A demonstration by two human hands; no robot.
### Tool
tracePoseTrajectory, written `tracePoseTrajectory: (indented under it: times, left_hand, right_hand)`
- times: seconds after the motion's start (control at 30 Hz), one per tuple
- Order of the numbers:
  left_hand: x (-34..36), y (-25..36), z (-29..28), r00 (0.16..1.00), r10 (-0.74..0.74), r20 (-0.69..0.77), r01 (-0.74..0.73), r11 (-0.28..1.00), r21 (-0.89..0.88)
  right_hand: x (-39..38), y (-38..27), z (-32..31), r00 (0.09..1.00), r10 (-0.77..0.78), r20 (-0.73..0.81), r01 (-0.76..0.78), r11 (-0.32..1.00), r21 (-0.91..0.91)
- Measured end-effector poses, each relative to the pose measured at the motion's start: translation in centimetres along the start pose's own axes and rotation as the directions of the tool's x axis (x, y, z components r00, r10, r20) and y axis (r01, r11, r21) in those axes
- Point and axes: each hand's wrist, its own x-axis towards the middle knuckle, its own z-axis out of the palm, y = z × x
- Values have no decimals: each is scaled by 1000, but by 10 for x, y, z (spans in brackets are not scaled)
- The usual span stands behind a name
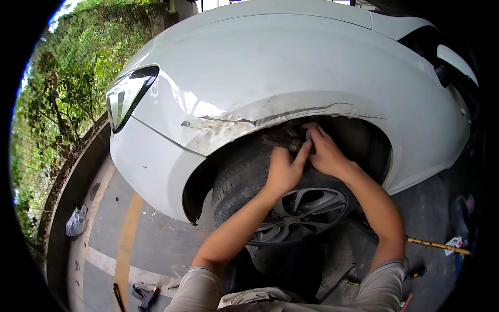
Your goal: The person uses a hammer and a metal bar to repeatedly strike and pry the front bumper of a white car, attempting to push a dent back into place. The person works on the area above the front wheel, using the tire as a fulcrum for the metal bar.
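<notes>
Under the dented wheel arch of a white car [291, 62], my left hand [286, 166] is closed on a metal tool [278, 141] with a brass-coloured part; its exact kind is unclear. My right hand [325, 151] is just to the right, its fingers bent into the arch at the tool's end, where what they grip is hidden. Creases and a long dark scrape [278, 114] run along the fender above. Behind my hands are the tyre [231, 190] and the dark alloy wheel [306, 213].
A planted fence [57, 88] and low kerb [62, 197] border the left, near a plastic bag [76, 221]. A glue-gun-like tool [146, 297] lies at lower left on the painted floor [112, 234]. A yellow-black rod [436, 244] and other tools lie at right.
</notes>
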Motion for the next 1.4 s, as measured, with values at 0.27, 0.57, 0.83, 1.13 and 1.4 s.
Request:
tracePoseTrajectory:
  times: [0.27,0.57,0.83,1.13,1.4]
  left_hand:
    - [21,8,17,994,52,98,-66,986,150]
    - [33,10,19,995,96,25,-98,991,89]
    - [45,9,25,989,137,-59,-134,989,62]
    - [41,11,17,995,87,59,-92,991,97]
    - [10,26,0,985,-65,160,57,997,51]
  right_hand:
    - [5,8,-28,999,-42,-6,42,999,-8]
    - [22,22,-28,992,-119,-39,112,982,-155]
    - [62,55,-17,802,-460,-381,220,821,-527]
    - [36,41,-16,907,-312,-282,130,846,-516]
    - [-12,-3,-9,929,-209,-305,108,943,-315]
